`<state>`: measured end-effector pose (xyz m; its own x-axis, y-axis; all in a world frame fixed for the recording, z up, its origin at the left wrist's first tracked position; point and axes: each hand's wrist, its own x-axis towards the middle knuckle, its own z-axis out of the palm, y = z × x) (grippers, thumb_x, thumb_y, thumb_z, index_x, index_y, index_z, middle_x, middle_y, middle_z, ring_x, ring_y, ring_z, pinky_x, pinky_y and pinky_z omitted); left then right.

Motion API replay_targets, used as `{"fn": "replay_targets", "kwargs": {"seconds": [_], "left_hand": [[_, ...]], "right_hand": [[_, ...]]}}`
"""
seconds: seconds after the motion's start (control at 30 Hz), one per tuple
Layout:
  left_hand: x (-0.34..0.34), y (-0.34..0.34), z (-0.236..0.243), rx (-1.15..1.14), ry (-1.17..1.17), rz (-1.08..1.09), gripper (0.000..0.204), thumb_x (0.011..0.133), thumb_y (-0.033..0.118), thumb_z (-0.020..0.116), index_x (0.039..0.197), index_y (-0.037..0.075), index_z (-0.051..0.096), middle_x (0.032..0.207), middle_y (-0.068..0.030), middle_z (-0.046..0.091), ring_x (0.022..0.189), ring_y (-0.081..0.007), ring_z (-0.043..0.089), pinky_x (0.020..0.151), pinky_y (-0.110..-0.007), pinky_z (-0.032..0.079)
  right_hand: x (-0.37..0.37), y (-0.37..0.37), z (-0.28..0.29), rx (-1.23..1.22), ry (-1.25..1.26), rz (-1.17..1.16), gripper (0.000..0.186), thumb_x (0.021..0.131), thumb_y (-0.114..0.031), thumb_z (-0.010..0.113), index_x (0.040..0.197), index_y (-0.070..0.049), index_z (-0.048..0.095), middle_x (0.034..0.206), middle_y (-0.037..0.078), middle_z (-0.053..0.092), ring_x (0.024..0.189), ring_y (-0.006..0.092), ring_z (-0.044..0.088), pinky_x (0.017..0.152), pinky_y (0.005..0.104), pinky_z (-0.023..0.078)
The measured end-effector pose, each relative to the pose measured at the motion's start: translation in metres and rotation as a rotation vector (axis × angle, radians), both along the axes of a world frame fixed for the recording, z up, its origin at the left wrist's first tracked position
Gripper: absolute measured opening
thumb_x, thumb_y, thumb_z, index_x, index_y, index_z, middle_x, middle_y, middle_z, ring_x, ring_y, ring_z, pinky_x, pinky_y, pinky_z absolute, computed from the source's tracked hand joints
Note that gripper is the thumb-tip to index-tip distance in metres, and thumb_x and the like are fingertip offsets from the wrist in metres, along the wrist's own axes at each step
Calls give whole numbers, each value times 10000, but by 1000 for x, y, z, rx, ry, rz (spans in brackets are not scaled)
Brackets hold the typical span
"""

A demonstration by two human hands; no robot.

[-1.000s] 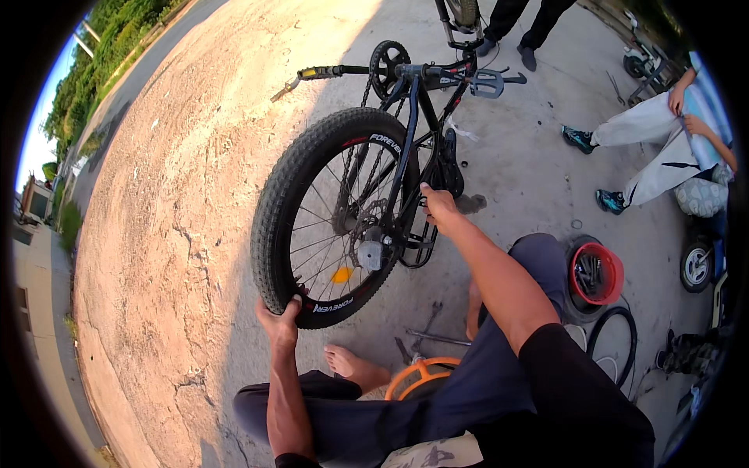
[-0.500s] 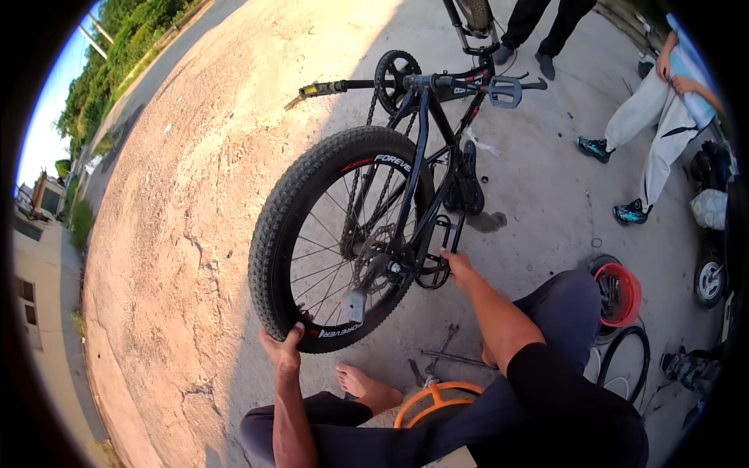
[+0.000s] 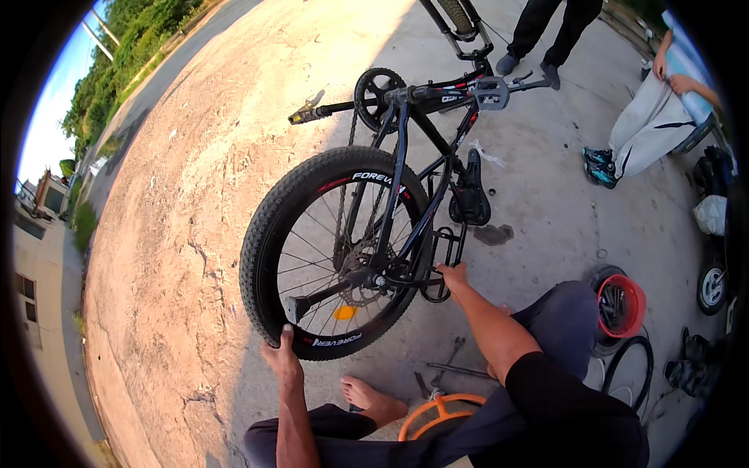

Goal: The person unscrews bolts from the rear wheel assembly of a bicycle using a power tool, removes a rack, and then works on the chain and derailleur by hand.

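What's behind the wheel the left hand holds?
Through the wheel, part of the chain and some ground show. The tyre covers another stretch of chain and part of the left hand.

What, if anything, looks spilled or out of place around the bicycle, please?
A dark patch marks the pale concrete near the black saddle; it could be a spill or an old stain. The bicycle also appears upside down, its saddle at the ground.

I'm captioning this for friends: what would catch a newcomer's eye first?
The black bicycle fills the middle, its thick-tired wheel nearest the person, whose left hand grips its lower edge. A red bowl stands at the right, an orange ring at lower centre.
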<state>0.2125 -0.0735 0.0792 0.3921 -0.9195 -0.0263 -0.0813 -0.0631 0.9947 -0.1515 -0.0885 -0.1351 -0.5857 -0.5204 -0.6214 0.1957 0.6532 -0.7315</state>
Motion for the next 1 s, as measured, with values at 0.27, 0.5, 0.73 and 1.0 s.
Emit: {"fn": "replay_targets", "kwargs": {"seconds": [0.27, 0.5, 0.73, 1.0], "left_hand": [[31, -25, -7, 36, -129, -5, 360, 834, 191, 715, 1090, -40, 613, 960, -66, 642, 839, -148, 579, 787, -290, 474], [39, -33, -5, 14, -106, -20, 386, 838, 233, 738, 1102, -22, 619, 957, -61, 644, 832, -151, 593, 777, -283, 484], [48, -40, -6, 110, -156, 4, 393, 813, 257, 771, 1056, -21, 636, 928, -43, 647, 824, -131, 577, 771, -285, 470], [45, -50, -3, 225, -191, 60, 510, 805, 329, 764, 1112, -44, 602, 967, -93, 634, 837, -165, 585, 754, -309, 485]], "right_hand": [[10, -6, -8, -35, 45, -63, 520, 836, -342, 719, 1093, 52, 500, 1077, 240, 598, 1005, 355, 588, 856, 452, 453], [17, -18, -39, 43, 191, -115, 536, 898, -420, 630, 1128, 52, 522, 1034, 224, 620, 963, 383, 595, 855, 469, 441], [16, -16, -14, -16, 76, -162, 369, 915, -338, 625, 979, 25, 607, 941, 157, 640, 877, 319, 592, 803, 440, 443], [12, -22, -15, -79, -10, -277, 390, 885, -386, 697, 793, -20, 596, 723, 64, 616, 646, 184, 562, 644, 336, 448]]}}
